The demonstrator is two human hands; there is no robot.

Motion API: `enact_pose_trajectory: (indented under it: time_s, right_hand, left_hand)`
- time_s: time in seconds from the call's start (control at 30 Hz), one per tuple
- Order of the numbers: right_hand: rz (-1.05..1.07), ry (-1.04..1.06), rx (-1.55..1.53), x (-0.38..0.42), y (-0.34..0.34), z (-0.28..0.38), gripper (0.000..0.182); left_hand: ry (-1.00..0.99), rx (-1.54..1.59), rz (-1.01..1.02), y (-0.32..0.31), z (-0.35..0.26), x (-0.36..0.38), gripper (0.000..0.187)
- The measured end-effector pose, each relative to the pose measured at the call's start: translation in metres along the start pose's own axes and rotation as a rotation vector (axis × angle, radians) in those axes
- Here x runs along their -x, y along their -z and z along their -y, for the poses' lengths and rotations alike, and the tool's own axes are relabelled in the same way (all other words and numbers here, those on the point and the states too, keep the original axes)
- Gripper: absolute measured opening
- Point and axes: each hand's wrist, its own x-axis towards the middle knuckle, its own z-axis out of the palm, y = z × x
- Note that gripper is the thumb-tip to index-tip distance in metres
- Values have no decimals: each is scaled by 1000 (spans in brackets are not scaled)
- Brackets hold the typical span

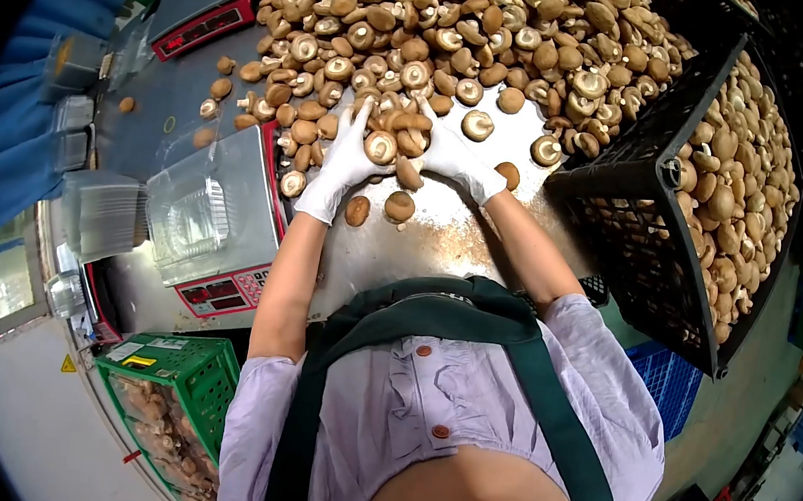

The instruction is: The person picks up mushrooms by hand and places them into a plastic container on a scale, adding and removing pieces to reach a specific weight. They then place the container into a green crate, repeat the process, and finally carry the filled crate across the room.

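Both my hands wear white gloves and cup a cluster of brown shiitake mushrooms (381,145) between them. My left hand (342,161) curves around the left side of the cluster, fingers pointing up into the pile. On the other side, my right hand (452,158) presses in against the same mushrooms, its fingertips partly hidden. Just beyond lies a large heap of shiitake (473,38), caps and pale stems showing. A few loose mushrooms rest close by, including a brown cap (399,206) below the hands on the metal table (361,261).
A red-framed scale (213,295) bearing a clear plastic container (192,214) stands at left, with another scale (205,32) behind. Stacked clear containers (104,214) are further left. A black crate (622,200) full of mushrooms tilts at right. A green crate (172,363) sits lower left.
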Motion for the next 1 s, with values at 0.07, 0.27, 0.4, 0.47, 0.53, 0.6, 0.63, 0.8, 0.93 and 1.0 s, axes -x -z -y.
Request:
enact_pose_trajectory:
  time_s: [0.07, 0.27, 0.4, 0.47, 0.53, 0.6, 0.63, 0.8, 0.93, 1.0]
  right_hand:
    - [81, -24, -207, -7, 0, 4, 102]
    - [27, -55, -219, -5, 3, 13, 108]
    - [10, -143, -187, -9, 10, 13, 109]
    - [33, -44, -172, -18, 12, 6, 106]
    - [67, -47, -271, -22, 11, 3, 105]
    - [110, -92, -298, -24, 10, 5, 104]
    - [100, -66, -263, -21, 9, 9, 103]
    - [149, -129, -508, 1, 6, 27, 105]
    - [126, -88, -252, -5, 7, 18, 102]
    - [111, -72, -223, -7, 4, 17, 100]
  left_hand:
    - [-42, -17, -26, 0, 8, 4, 120]
    - [39, 108, -43, 2, 1, 5, 122]
    - [269, -14, -21, -1, 2, -21, 130]
    - [258, 42, -10, 4, 4, -25, 129]
    - [88, 139, -2, 4, 14, -25, 125]
    - [19, 294, -48, 8, 18, -16, 115]
    - [33, 287, -37, 10, 15, -10, 114]
    - [68, 283, -39, 10, -3, 8, 112]
    - [62, 334, -17, 5, 7, 0, 115]
    - [93, 425, -13, 0, 14, -3, 108]
